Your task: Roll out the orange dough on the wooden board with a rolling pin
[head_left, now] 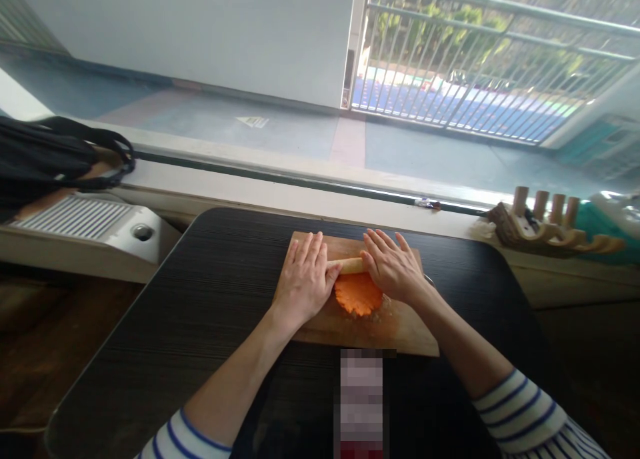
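A short wooden rolling pin [349,266] lies across the far edge of a flat orange dough round [359,295] with a ragged rim. Both rest on a wooden board [345,335]. My left hand [306,272] lies flat over the pin's left end, fingers stretched out and the thumb along it. Over the right end, my right hand [393,265] is laid flat with its fingers spread. The palms hide both ends of the pin. Small crumbs are scattered on the board just below the dough.
The board lies on a black table [210,299]. Beyond it runs a white window sill [280,192]. A wooden rack with upright pegs [555,222] stands at the right, a black bag [50,155] at the left above a white unit with a grille [90,222].
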`<state>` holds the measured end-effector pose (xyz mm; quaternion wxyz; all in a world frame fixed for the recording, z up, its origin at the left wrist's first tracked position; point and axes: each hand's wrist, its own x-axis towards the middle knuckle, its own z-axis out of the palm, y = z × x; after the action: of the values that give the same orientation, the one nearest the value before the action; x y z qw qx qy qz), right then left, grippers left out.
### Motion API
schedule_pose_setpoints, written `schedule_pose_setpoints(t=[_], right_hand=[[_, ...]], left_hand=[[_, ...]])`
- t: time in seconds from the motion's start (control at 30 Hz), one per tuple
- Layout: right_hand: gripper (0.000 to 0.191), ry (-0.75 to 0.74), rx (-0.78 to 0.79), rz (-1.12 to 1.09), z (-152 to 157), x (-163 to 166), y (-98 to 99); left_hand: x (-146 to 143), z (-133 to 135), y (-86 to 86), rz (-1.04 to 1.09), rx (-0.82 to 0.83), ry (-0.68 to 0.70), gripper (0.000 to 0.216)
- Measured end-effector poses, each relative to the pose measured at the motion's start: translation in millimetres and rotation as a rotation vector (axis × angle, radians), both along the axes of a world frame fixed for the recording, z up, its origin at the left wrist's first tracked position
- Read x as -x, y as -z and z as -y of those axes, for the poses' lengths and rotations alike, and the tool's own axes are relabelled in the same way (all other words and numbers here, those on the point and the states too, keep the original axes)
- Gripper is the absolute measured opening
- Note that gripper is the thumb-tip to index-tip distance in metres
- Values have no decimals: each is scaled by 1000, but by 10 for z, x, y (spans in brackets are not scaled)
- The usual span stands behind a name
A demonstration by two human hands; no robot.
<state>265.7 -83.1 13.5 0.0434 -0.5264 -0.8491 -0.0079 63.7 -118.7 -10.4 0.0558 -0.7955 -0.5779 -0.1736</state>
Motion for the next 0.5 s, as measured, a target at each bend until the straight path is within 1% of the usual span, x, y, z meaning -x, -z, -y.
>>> schedule_pose_setpoints(t=[0.27, 0.5], right_hand=[[52, 22, 49, 11, -173, 54, -26], [47, 43, 53, -3, -304, 111, -9]], left_hand=[[7, -187, -55, 0, 7, -20, 57], [23, -330, -38, 23, 32, -41, 54]])
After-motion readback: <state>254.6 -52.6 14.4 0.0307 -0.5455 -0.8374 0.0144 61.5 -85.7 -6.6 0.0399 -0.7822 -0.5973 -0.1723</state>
